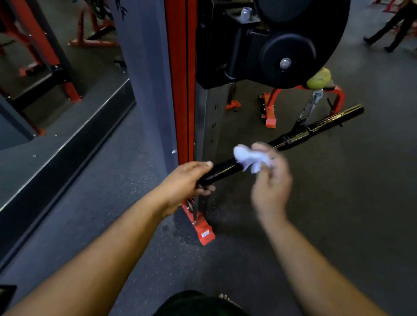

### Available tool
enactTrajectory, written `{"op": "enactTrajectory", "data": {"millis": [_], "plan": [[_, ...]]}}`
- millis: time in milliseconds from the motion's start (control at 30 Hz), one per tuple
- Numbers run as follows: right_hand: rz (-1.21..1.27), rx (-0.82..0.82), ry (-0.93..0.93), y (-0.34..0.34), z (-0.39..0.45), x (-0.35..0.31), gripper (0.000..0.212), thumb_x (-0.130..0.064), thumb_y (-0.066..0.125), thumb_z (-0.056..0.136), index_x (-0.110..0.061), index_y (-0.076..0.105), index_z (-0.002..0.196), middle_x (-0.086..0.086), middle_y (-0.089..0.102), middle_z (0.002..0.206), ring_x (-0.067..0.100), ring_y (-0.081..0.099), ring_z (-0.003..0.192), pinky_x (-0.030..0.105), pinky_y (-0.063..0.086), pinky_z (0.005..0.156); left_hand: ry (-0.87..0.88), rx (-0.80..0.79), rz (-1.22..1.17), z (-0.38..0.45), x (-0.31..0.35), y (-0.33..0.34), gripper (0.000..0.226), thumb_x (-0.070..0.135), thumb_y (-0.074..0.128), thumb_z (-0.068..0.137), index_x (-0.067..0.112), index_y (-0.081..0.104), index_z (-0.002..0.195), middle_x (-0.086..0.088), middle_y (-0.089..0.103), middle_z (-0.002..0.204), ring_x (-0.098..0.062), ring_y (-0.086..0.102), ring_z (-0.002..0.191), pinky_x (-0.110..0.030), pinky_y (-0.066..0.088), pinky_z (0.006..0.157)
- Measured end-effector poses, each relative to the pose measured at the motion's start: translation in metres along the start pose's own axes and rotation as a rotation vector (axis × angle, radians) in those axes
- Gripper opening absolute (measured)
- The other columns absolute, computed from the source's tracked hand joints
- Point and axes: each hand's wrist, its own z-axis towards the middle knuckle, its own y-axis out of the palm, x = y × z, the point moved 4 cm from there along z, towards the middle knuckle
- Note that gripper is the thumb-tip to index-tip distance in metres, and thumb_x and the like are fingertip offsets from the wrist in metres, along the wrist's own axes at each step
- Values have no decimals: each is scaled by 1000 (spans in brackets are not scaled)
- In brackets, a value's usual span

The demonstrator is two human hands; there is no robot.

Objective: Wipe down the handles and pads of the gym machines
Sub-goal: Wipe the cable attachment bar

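Note:
A black straight cable bar handle (pixel 308 131) hangs from a silver clip (pixel 310 106) on the cable machine and slopes down toward me. My left hand (pixel 189 181) grips the bar's near end. My right hand (pixel 269 180), blurred by motion, holds a crumpled white cloth (pixel 249 158) against the bar just right of my left hand. The stretch of bar under the cloth and my fingers is hidden.
The red and grey machine upright (pixel 183 72) stands directly ahead, with black pulley discs (pixel 287 57) and a yellow-green ball stopper (pixel 319 78) above the bar. A mirror wall (pixel 51 53) runs along the left. A red frame base (pixel 302 100) sits behind. Someone's legs (pixel 393 25) show far right.

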Motion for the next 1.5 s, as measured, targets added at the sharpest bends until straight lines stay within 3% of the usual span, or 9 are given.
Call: {"op": "enactTrajectory", "data": {"millis": [167,333,500,667,800,933,1033,1233,1500], "plan": [[-563,-249,-83,-22,79,31,46,1,43,95,-19,60,132,0,68,121,25,61,116,40,51,98,204,114,630,4,24,8,29,50,65,98,22,67,106,5,62,65,-12,63,54,-34,54,53],[-554,-436,-261,25,19,19,47,-9,36,91,-11,64,129,12,57,143,32,45,141,47,34,120,294,166,1026,3,28,10,31,57,56,100,26,60,101,6,60,73,-10,58,64,-30,38,51],[-209,-532,-265,31,-4,-11,45,6,43,92,-7,66,128,8,66,133,16,56,130,23,36,116,325,108,1032,5,10,9,29,54,56,100,26,55,106,4,63,81,-16,61,71,-31,40,56],[-413,-195,-134,-33,76,17,47,8,45,93,-10,64,131,6,67,132,19,61,124,27,44,109,371,138,1125,3,7,13,44,61,48,100,21,56,115,4,58,77,-13,58,69,-33,38,54],[-754,-522,-279,-12,72,39,49,10,49,87,-12,65,128,12,60,139,32,50,136,44,43,112,369,128,1186,1,4,21,54,66,45,99,20,57,125,1,63,85,-17,63,75,-36,50,59],[-532,-508,-373,4,9,14,45,-4,38,86,-8,69,119,10,65,134,26,55,133,38,41,114,351,149,1238,0,-1,24,43,61,47,101,22,55,118,8,55,78,-10,57,67,-29,37,50],[-292,-604,-440,5,-22,-5,47,6,41,88,-4,67,126,11,62,138,20,56,133,33,42,114,367,171,1273,0,-3,24,43,63,45,101,22,52,111,0,62,82,-26,64,78,-35,37,55],[-346,32,-118,-46,41,35,50,8,45,94,-12,62,136,11,62,139,22,60,128,33,46,111,348,117,1225,-6,-8,36,54,64,35,103,23,48,136,5,61,83,-14,63,74,-32,47,56],[-247,-404,-377,-11,-46,23,52,18,54,89,-3,62,136,10,57,145,18,51,138,32,40,116,364,93,1207,-11,-19,48,47,55,40,105,18,47,134,-8,70,99,-29,68,89,-44,55,72]]}}
